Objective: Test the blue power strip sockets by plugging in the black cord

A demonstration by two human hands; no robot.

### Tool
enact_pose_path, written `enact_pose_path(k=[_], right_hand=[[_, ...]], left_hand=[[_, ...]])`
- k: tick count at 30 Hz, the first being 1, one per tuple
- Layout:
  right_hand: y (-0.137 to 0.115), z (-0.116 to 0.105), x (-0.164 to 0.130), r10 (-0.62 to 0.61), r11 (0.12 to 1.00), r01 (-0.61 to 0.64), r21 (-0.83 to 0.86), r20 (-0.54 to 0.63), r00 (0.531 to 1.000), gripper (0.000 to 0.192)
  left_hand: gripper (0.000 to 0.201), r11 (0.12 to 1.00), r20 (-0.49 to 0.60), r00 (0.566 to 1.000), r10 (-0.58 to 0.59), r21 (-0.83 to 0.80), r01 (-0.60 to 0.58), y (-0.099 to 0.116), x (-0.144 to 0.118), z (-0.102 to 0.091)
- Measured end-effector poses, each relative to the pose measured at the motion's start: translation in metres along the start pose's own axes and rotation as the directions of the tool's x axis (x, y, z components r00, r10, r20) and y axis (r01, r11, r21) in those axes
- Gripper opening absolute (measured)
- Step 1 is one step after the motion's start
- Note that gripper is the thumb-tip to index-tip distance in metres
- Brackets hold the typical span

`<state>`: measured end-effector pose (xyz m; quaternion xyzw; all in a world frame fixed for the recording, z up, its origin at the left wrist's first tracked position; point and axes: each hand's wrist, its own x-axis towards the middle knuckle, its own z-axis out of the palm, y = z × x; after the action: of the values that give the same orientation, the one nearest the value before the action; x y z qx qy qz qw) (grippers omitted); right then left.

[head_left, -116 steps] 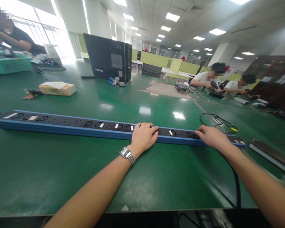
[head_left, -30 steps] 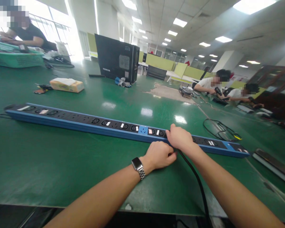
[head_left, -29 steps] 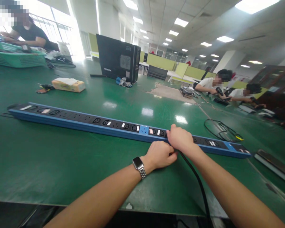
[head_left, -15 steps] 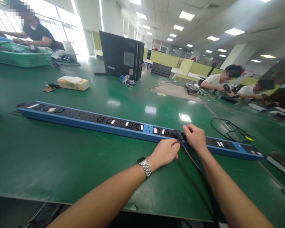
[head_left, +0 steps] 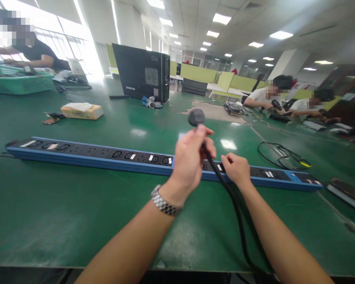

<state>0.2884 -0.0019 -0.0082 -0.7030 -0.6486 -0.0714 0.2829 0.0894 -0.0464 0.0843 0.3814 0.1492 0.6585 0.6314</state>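
Note:
My left hand point(head_left: 189, 157) is raised above the power strip, closed around a black power plug point(head_left: 197, 117). A thick black cord point(head_left: 238, 209) runs from the plug down past the table's front edge. The long blue and black power strip point(head_left: 91, 156) lies across the table, its rows of sockets facing up and small white labels beside some of them. My right hand point(head_left: 237, 169) rests on the right half of the strip with curled fingers, gripping it; some fingertips are hidden. Part of the strip is covered by my two hands.
Farther back are a black computer case point(head_left: 142, 75), gloves point(head_left: 152, 102), a tissue pack point(head_left: 82, 111) and a green basket point(head_left: 20, 83). A coiled black cable point(head_left: 279, 156) lies at right, near a dark flat object point(head_left: 347, 193). People work at the left and right.
My left hand has lifted the plug up off the strip, away from the sockets. My right hand stays at the strip with fingers curled. The view has shifted slightly.

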Motion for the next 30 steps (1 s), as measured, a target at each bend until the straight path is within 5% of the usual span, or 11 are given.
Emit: enact_pose_path(k=[2, 4, 7, 9, 15, 24, 30], right_hand=[[-0.001, 0.002, 0.001, 0.004, 1.000, -0.004, -0.015, -0.015, 1.000, 0.037], [-0.002, 0.002, 0.001, 0.022, 0.999, -0.022, -0.027, -0.006, 1.000, 0.036], [-0.003, 0.002, 0.001, 0.035, 0.999, -0.035, -0.033, 0.003, 0.999, 0.036], [-0.003, 0.002, 0.000, 0.027, 0.999, -0.027, -0.029, 0.001, 1.000, 0.037], [-0.003, 0.001, -0.002, 0.025, 0.999, -0.026, -0.038, -0.004, 1.000, 0.037], [-0.007, -0.001, -0.004, 0.031, 0.999, -0.030, -0.037, 0.018, 0.999, 0.036], [-0.008, -0.002, -0.003, 0.029, 0.997, -0.025, -0.069, 0.059, 0.998, 0.033]], left_hand=[[0.034, 0.999, -0.160, 0.987, 0.011, 0.044, -0.004, 0.028, 0.008, -0.021], [0.037, 0.982, -0.266, 0.957, -0.113, 0.119, 0.149, 0.043, 0.008, -0.050], [0.040, 0.852, -0.358, 0.860, -0.363, 0.246, 0.462, 0.040, -0.003, -0.089], [0.043, 0.769, -0.388, 0.806, -0.447, 0.293, 0.568, 0.030, -0.010, -0.103], [0.045, 0.718, -0.412, 0.800, -0.436, 0.377, 0.585, 0.005, -0.011, -0.096], [0.044, 0.737, -0.407, 0.798, -0.444, 0.340, 0.584, -0.003, -0.018, -0.088], [0.047, 0.669, -0.488, 0.784, -0.383, 0.439, 0.600, -0.018, -0.021, -0.088]])
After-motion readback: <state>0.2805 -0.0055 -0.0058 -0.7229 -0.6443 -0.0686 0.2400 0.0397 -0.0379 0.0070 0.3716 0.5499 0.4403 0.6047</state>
